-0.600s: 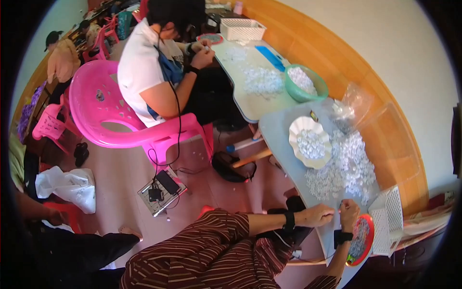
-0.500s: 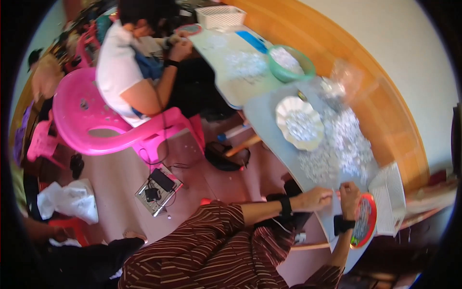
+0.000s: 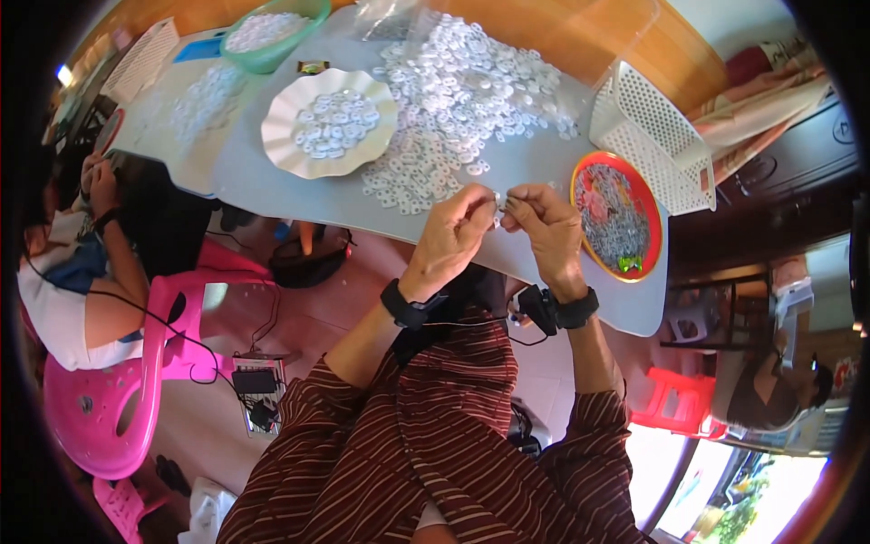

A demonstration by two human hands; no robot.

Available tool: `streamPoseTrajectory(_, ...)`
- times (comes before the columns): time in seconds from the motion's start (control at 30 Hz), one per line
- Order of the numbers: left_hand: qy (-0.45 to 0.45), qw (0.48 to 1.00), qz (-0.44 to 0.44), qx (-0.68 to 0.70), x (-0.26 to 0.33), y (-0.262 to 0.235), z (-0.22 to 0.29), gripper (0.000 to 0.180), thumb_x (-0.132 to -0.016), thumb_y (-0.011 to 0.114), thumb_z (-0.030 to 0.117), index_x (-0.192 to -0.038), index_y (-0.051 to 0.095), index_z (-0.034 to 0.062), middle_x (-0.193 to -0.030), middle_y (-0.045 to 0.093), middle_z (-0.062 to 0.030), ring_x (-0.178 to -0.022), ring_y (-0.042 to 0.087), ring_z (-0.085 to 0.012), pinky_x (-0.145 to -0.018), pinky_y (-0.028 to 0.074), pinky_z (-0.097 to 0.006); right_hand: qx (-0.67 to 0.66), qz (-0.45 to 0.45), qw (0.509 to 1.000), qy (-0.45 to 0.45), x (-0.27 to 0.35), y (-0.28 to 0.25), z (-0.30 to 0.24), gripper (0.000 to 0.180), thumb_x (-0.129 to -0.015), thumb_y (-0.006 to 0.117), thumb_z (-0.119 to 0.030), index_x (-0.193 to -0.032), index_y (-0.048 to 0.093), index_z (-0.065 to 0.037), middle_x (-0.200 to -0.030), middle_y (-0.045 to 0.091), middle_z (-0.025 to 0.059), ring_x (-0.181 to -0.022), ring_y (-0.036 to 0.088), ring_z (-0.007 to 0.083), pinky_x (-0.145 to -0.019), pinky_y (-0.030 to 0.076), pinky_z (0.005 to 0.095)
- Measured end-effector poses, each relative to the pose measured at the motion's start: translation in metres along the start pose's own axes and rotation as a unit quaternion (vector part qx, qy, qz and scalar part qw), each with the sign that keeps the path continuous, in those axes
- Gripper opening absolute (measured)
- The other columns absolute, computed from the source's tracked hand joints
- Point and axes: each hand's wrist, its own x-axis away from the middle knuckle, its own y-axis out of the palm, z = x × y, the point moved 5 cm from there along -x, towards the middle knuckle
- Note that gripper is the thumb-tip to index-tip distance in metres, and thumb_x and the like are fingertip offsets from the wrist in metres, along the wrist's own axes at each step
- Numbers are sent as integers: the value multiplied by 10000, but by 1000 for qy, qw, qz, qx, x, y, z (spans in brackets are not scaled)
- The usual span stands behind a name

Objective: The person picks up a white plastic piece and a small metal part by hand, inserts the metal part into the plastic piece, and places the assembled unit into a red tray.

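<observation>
Above the near edge of the grey-blue table (image 3: 272, 195), both hands meet at the fingertips. My left hand (image 3: 453, 238) is closed in a pinch on a small white plastic piece (image 3: 497, 218). Close against it, my right hand (image 3: 550, 231) pinches too; what lies between its fingertips is too small to name. Beyond the hands spreads a heap of similar flat white pieces (image 3: 471, 86) with holes. A scalloped cream plate (image 3: 281, 136) holds more of them. Right of my right hand is a red oval tray (image 3: 659, 238) full of small grey metal-looking parts.
A white perforated basket (image 3: 657, 136) stands at the right, behind the tray. A green bowl (image 3: 281, 59) of white pieces, a small wrapped packet (image 3: 314, 67) and a clear plastic bag (image 3: 390, 20) lie farther back. Another person sits at left by a pink chair (image 3: 118, 399).
The view has swung right and come over the table, so my hands now appear near the middle. They are still close together, fingertips pinched. The seated person has shifted to the left edge.
</observation>
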Motion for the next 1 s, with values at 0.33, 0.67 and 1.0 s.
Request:
streamPoseTrajectory(0.33, -19, 999, -36, -7, 2, 3, -1, 199, -938, 501, 177, -957, 543, -16, -749, 562, -42, -704, 536, -84, -617, 437, -227, 35, -19, 999, -13, 2, -3, 2, 104, -881, 606, -53, -961, 630, 10, -778, 661, 48, -695, 617, 85, -635, 502, 218)
streamPoseTrajectory(0.67, -82, 996, -22, 33, -1, -3, 3, 239, -927, 488, 195, -789, 562, 15, -678, 530, 3, -643, 462, -59, -595, 364, -209, 100, -40, 991, -77, 7, 5, -4, 160, -841, 635, -22, -992, 620, 30, -815, 675, 74, -730, 646, 118, -667, 521, 243)
streamPoseTrajectory(1.0, -64, 996, -63, 4, -1, 1, 13, 279, -937, 481, 230, -803, 561, -1, -658, 537, -13, -654, 474, -72, -604, 368, -224, 17, -25, 998, -61, 14, 4, 2, 143, -852, 631, -24, -980, 633, 39, -830, 675, 74, -762, 645, 121, -698, 527, 255)
